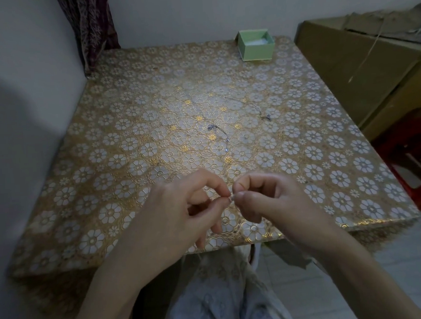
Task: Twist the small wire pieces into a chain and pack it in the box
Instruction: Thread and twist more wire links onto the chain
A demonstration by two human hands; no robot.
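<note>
Pinching what looks like a wire [231, 196] between left hand [183, 210] and right hand [268, 200] — fingertips close for twisting; box [255, 48] waits far beyond.

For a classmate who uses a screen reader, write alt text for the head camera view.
Two hands, the left hand and right hand, pinch a small wire piece between their fingertips above the near edge of a floral-covered table. More wire pieces lie mid-table, and an open green box sits at the far edge.
</note>
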